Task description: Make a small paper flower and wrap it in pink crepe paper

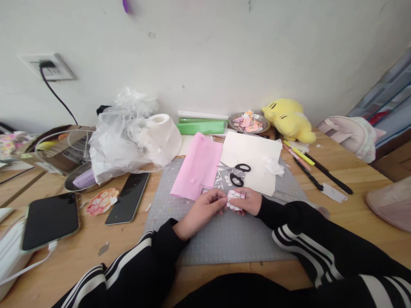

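Above a grey cutting mat, my right hand is closed on a small white-and-pink patterned piece, thumb across its front. It looks like a paper cutout with dark outlines. My left hand has its thumb and fingers pinched together at the left edge of that piece; its lower fingers are partly hidden. Just beyond my hands lie black-handled scissors, amid white paper scraps. A pink sheet is to their left, and a cream-white sheet lies partly beneath the handles.
A metal dish of cutouts and a yellow plush toy stand by the wall. Pens lie at right. Left are a clear plastic bag, a white roll, a phone and a charging phone.
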The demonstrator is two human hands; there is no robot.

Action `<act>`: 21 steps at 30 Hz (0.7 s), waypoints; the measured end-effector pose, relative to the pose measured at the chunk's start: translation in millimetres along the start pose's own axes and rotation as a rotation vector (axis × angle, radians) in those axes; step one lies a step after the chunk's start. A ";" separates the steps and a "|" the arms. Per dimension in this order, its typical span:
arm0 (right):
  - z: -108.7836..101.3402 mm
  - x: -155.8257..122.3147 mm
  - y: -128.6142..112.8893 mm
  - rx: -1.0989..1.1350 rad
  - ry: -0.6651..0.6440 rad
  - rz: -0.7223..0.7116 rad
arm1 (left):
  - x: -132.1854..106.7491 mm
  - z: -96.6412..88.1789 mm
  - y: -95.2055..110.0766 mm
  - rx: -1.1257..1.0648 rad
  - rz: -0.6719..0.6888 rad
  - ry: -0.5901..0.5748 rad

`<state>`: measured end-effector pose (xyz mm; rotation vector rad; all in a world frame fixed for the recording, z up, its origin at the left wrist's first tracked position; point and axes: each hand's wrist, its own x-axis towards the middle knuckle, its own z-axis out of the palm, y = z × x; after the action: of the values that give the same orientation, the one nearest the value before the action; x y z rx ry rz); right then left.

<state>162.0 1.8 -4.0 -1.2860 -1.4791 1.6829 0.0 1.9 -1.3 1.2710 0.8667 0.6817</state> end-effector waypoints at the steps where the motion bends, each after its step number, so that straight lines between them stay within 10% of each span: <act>1: 0.4 -0.3 -0.3 -0.005 0.005 0.003 | 0.0 0.1 0.0 0.002 0.001 -0.002; 21: 1.3 -1.8 -2.9 -0.053 -0.010 -0.020 | 0.1 -0.6 -0.7 0.050 -0.022 -0.011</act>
<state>160.9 0.4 -0.8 -1.2877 -1.5474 1.6495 -0.5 2.1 -2.0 1.3069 0.8924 0.6380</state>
